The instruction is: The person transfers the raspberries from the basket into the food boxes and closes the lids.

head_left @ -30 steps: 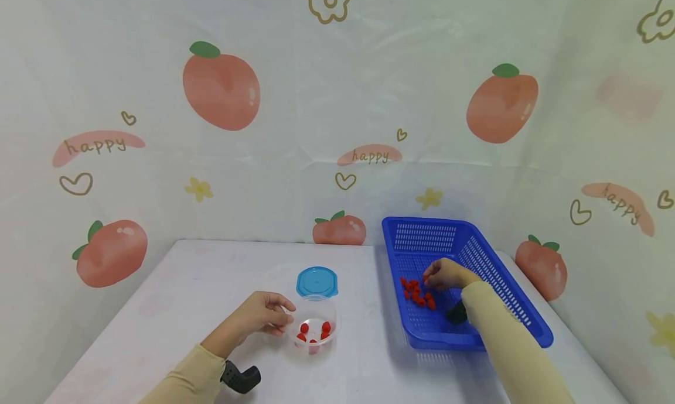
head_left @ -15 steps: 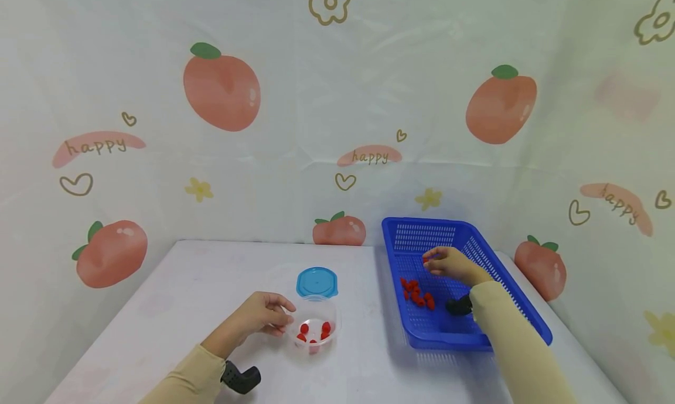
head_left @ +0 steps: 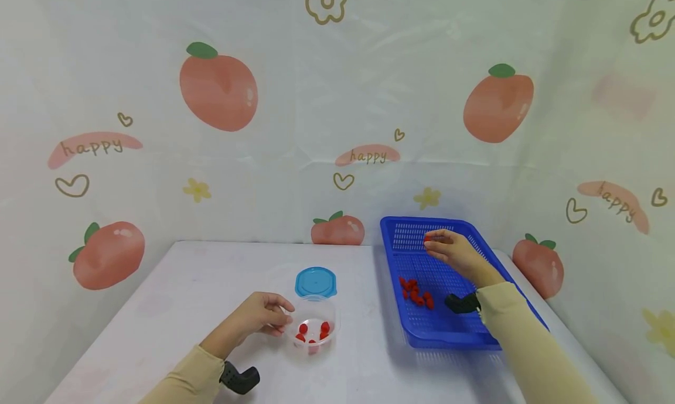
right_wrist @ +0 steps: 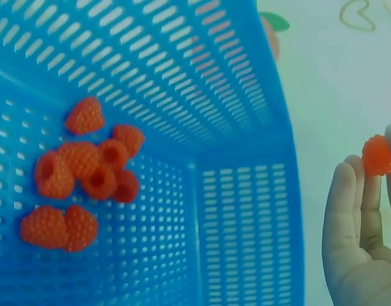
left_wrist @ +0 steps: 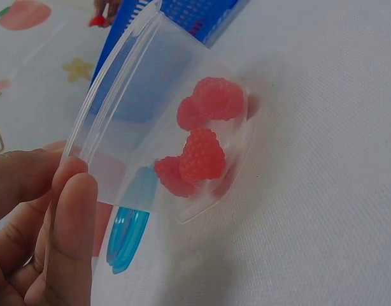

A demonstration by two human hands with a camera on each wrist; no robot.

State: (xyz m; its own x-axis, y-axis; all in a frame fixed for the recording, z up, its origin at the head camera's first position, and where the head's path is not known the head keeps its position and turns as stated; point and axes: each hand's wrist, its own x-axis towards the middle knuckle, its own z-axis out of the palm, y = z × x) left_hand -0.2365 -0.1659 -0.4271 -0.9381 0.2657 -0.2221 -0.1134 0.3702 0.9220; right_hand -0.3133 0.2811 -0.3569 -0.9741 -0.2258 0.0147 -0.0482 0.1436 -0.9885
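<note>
My left hand [head_left: 257,316] pinches the rim of a clear plastic tub [left_wrist: 135,89] between thumb and fingers. Several red raspberries [left_wrist: 204,156] lie on the tub's bottom. Over the blue basket in the head view is my right hand [head_left: 456,254], with one raspberry [right_wrist: 377,156] held at its fingertips. In the right wrist view that hand appears to the right of the basket's rim. A loose cluster of raspberries [right_wrist: 79,160] lies on the floor of the blue basket [head_left: 448,341], some with their hollow ends showing.
A round blue lid [head_left: 316,282] lies on the white table [head_left: 232,269] just behind the tub. The basket's slotted walls rise around the raspberries at the right. A printed cloth backdrop [head_left: 285,111] stands behind and at the right side.
My right hand has lifted the raspberry from beside the cluster, moving up and toward the basket's back. My left hand and the tub have stayed in place.
</note>
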